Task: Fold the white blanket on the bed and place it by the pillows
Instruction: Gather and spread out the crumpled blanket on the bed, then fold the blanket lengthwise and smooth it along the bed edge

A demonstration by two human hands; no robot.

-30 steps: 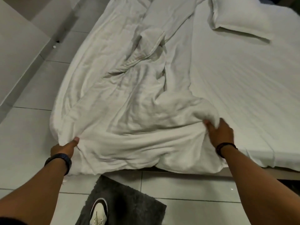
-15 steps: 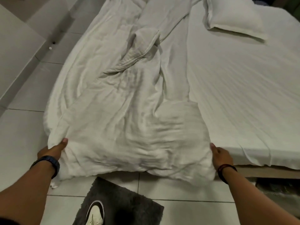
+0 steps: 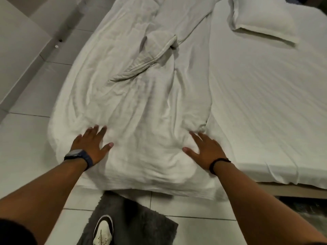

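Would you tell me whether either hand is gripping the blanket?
No, the left hand and the right hand both lie flat on the blanket, fingers spread.

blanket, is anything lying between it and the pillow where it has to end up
Nothing visible does: only bare sheet lies between the blanket and the pillow.

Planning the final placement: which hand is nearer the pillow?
Right. The right hand rests on the blanket, across the bed from the pillow; the left hand rests farther left.
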